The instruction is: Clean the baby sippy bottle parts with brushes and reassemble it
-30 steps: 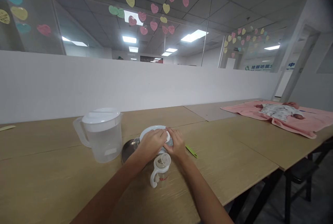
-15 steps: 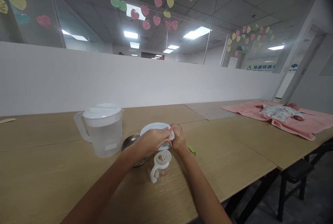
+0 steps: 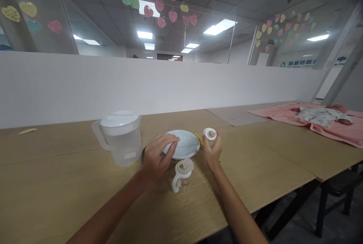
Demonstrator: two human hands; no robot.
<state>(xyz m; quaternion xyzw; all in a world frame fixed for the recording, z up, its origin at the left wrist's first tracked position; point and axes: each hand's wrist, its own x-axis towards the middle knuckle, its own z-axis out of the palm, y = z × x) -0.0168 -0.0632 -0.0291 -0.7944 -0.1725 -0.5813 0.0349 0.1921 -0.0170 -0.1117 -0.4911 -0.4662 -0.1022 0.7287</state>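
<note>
My right hand (image 3: 213, 152) holds up a white baby bottle collar (image 3: 210, 134), a round ring with a small pale nub at its centre. My left hand (image 3: 160, 152) hovers at the near left side of a white plate (image 3: 185, 146), fingers curved and thumb slightly apart, with nothing visible between them. In front of the plate stands a small clear baby bottle (image 3: 184, 179) with a white handle and red print. A clear round piece (image 3: 187, 165) rests at its mouth. A metal bowl (image 3: 143, 157) is mostly hidden behind my left hand.
A lidded plastic pitcher (image 3: 126, 145) of clear liquid stands at left. A yellow item (image 3: 199, 139) lies beside the plate, and a green tip (image 3: 220, 162) shows by my right wrist. A baby doll (image 3: 320, 116) lies on a pink towel (image 3: 286, 114) at right. A stool (image 3: 336, 181) stands below.
My hands were together over the plate on the white piece; now they are apart. My right hand has carried the collar right, while my left hand has drawn back left. The view has shifted slightly.
</note>
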